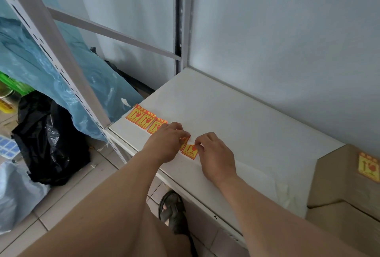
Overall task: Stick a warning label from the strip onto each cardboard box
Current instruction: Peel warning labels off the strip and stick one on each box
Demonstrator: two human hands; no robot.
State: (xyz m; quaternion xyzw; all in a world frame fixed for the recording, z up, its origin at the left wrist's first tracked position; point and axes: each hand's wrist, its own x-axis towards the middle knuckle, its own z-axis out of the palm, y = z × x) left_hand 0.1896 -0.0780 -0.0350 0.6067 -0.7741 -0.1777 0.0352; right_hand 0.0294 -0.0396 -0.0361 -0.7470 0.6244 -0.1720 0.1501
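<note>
Peeling step, by the look of it: strip [147, 120] lies on the white shelf [236, 116]. Left hand [165, 143] pins it flat, fingers curled down. Right hand [216, 157] pinches the corner of one label [189, 150]. Cardboard box [345, 176] sits far right, already carrying a sticker [369, 167]. Next: lift clean, without tearing or folding.

white shelf [236, 116], label strip [144, 119], cardboard box [339, 184]

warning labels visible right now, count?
6: three in a row on the strip left of the left hand, two between the hands, one stuck on the cardboard box. Hands may hide more.
</note>
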